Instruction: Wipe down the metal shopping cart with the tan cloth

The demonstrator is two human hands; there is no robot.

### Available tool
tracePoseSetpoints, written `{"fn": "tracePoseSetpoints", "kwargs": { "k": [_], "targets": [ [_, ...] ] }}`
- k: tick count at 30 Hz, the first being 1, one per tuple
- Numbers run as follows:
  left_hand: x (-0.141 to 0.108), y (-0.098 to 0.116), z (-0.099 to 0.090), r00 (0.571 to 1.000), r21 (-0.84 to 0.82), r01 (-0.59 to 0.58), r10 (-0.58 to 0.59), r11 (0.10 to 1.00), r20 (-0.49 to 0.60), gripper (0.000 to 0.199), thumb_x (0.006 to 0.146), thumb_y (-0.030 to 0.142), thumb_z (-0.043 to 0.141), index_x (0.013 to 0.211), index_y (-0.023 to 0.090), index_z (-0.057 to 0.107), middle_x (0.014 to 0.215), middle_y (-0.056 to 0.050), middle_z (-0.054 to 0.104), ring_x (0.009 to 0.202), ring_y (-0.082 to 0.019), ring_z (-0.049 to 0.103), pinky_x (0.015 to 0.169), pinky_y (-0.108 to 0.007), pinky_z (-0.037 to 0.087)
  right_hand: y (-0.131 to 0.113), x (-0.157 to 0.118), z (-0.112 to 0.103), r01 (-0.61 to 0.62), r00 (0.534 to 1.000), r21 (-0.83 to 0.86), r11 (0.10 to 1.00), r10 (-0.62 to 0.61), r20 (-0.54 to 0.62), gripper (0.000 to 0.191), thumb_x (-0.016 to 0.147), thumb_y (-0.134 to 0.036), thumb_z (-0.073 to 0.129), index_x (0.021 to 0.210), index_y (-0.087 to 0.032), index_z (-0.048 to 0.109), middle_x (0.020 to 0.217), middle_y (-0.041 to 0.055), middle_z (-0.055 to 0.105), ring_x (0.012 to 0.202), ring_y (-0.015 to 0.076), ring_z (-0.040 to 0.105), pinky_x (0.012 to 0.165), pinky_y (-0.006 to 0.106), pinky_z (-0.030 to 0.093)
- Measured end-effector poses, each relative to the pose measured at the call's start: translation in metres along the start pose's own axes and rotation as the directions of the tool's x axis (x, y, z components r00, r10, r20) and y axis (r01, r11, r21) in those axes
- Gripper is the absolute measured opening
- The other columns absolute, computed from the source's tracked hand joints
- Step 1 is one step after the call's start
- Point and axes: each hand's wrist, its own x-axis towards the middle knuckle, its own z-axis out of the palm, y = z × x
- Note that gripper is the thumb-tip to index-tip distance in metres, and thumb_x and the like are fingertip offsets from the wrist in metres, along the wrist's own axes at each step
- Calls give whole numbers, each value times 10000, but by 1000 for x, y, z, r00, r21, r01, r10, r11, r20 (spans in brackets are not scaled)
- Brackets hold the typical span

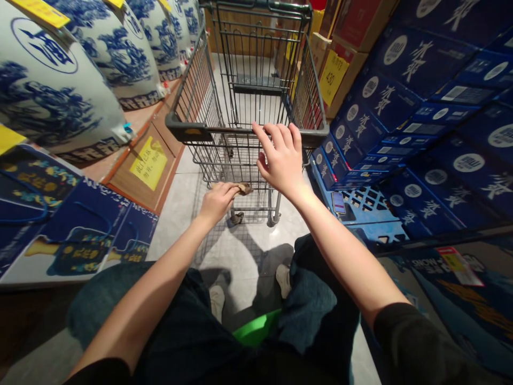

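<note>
A black wire shopping cart (256,85) stands in front of me on the floor. My right hand (280,158) is over the cart's near edge, fingers stretched and slightly apart; its fingertips overlap the dark top rail (232,130), and I cannot tell whether they touch it. Lower and to the left, my left hand (218,202) is closed on a small crumpled brown piece (243,188), perhaps cloth or paper, which sticks out past the fingertips. That hand is just in front of the cart's lower wire wall. The cart's near wheels (237,218) show below.
Blue-and-white jars (52,107) line a wooden platform (138,166) on the left, with blue gift bags (80,224) nearer me. Stacked blue boxes (401,101) rise on the right. A phone (339,203) lies on a blue plastic pallet (374,206). Something green (258,327) is beneath me.
</note>
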Motion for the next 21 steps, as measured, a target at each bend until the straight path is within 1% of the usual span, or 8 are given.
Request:
{"fn": "tracePoseSetpoints", "kwargs": {
  "k": [3, 5, 7, 9, 12, 15, 18, 21],
  "targets": [
    [-3, -3, -1, 998, 0, 15, -15, 1000, -53, 382, 1035, 207, 483, 1310, 210, 748, 1305, -152, 753, 1235, -315, 675, 1037, -474, 585, 2, -3, 1, 3, 1000, 6, 1000, -3, -19, 812, 903, -157, 483, 1697, -231, 330, 1682, 108, 465, 1629, 371, 321, 1369, 713, 124],
    [-5, -5, -2, 997, -12, 57, -57, 998, -49, 382, 1005, 183, 509, 1299, 209, 752, 1311, -149, 748, 1245, -316, 670, 1033, -469, 591, 2, -8, 3, 2, 1000, 31, 1000, -1, -28, 823, 896, -136, 470, 1697, -259, 325, 1731, 88, 415, 1667, 356, 267, 1361, 722, 136],
    [-6, -7, -4, 996, -30, 90, -91, 995, -23, 384, 966, 159, 536, 1276, 209, 759, 1299, -144, 751, 1233, -314, 673, 1015, -459, 601, 2, -17, 9, 14, 1000, 61, 998, -14, -5, 827, 887, -113, 458, 1690, -269, 341, 1764, 83, 373, 1694, 343, 214, 1350, 726, 170],
    [-7, -9, -5, 995, -40, 94, -96, 995, -30, 389, 960, 155, 539, 1273, 224, 758, 1290, -128, 753, 1227, -303, 672, 1022, -450, 596, 2, -28, 16, 54, 997, 81, 995, -58, 49, 794, 888, -100, 462, 1663, -258, 400, 1767, 96, 377, 1700, 326, 209, 1350, 702, 202],
    [-8, -12, -7, 988, -32, 105, -108, 994, -106, 377, 987, 169, 527, 1279, 241, 755, 1295, -113, 746, 1243, -295, 662, 1058, -451, 571, 7, -45, 28, 105, 987, 66, 992, -112, 114, 675, 917, -116, 489, 1582, -226, 526, 1726, 129, 451, 1671, 318, 289, 1347, 668, 219],
    [-7, -13, -5, 980, -34, 167, -170, 985, -106, 348, 968, 151, 559, 1243, 224, 760, 1283, -120, 743, 1237, -301, 658, 1021, -435, 581, 15, -60, 32, 63, 988, -3, 998, -62, 138, 589, 945, -149, 521, 1527, -200, 594, 1666, 170, 524, 1598, 350, 394, 1308, 667, 255],
    [-4, -11, -3, 980, -39, 191, -193, 981, -51, 358, 923, 102, 593, 1219, 211, 762, 1259, -120, 746, 1206, -302, 668, 958, -410, 596, 21, -69, 29, 31, 985, -78, 996, -17, 175, 601, 953, -158, 548, 1552, -190, 578, 1634, 189, 553, 1510, 369, 467, 1264, 641, 297],
    [0, -7, -3, 985, -45, 131, -135, 990, -105, 351, 928, 86, 602, 1208, 219, 766, 1259, -111, 748, 1192, -292, 671, 966, -401, 590, 22, -70, 22, 42, 980, -141, 989, -13, 198, 680, 959, -140, 543, 1632, -216, 488, 1638, 168, 547, 1464, 354, 482, 1254, 598, 301]
  ]
}}
